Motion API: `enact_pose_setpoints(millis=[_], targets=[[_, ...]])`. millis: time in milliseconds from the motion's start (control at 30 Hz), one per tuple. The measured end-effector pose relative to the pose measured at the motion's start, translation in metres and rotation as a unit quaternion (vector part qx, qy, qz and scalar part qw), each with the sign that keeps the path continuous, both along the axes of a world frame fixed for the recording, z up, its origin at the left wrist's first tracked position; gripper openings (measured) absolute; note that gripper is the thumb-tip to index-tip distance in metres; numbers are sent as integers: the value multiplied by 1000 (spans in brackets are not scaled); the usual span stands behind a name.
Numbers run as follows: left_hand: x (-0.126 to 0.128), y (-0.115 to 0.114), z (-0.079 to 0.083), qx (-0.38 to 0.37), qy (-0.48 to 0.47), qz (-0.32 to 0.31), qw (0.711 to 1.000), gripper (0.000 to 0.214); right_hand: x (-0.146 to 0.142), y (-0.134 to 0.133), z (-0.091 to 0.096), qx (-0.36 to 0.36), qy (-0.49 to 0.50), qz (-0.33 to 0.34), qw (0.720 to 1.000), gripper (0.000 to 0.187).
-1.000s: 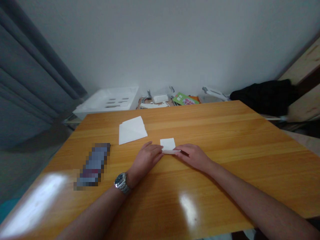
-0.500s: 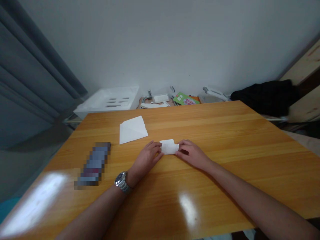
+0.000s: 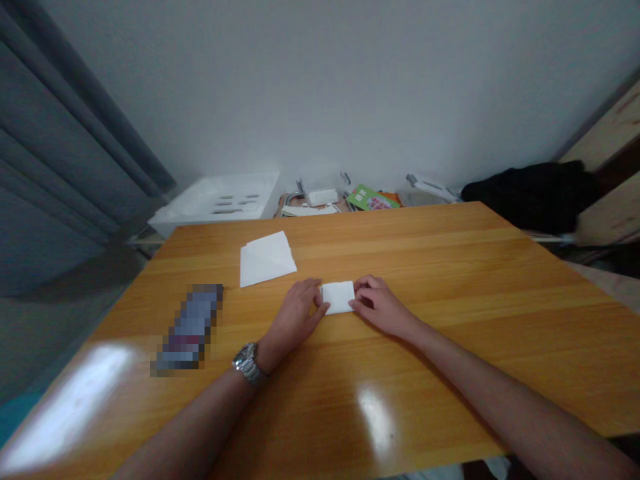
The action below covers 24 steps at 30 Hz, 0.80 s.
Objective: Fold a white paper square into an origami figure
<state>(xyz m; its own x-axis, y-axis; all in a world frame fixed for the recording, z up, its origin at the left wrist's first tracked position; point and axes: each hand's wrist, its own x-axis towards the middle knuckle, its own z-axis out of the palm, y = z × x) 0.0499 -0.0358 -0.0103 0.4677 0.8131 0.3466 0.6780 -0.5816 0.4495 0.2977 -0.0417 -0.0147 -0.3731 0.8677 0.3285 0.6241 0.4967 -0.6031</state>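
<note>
Paper (image 3: 339,298) lay folded on table (image 3: 450,273). We held left edge with left hand (image 3: 299,307), right edge with right hand (image 3: 379,302); each grip closed on paper.

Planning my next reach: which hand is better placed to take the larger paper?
The left hand, I'd judge: the larger paper lies just beyond it, while the right hand is farther off, across the small paper. Both hands are at the small paper's edges, though.
</note>
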Motion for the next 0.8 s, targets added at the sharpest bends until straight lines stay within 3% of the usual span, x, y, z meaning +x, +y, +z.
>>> enact_pose_setpoints(millis=[100,233,433,600,800], targets=[[0,0,-3,-5,-20,14,1000,36,-1,-1,0,-6,3,-6,1000,18],[-1,-1,-6,7,4,8,1000,45,-3,-1,1,5,6,-25,1000,15],[-1,0,-9,5,24,21,999,44,-4,-1,-1,21,-5,-55,998,11],[-1,1,-7,1,11,19,1000,42,-3,-1,-3,39,-18,-35,998,36],[2,-1,-2,-6,12,22,1000,35,-3,-4,-2,47,-43,-11,998,30]])
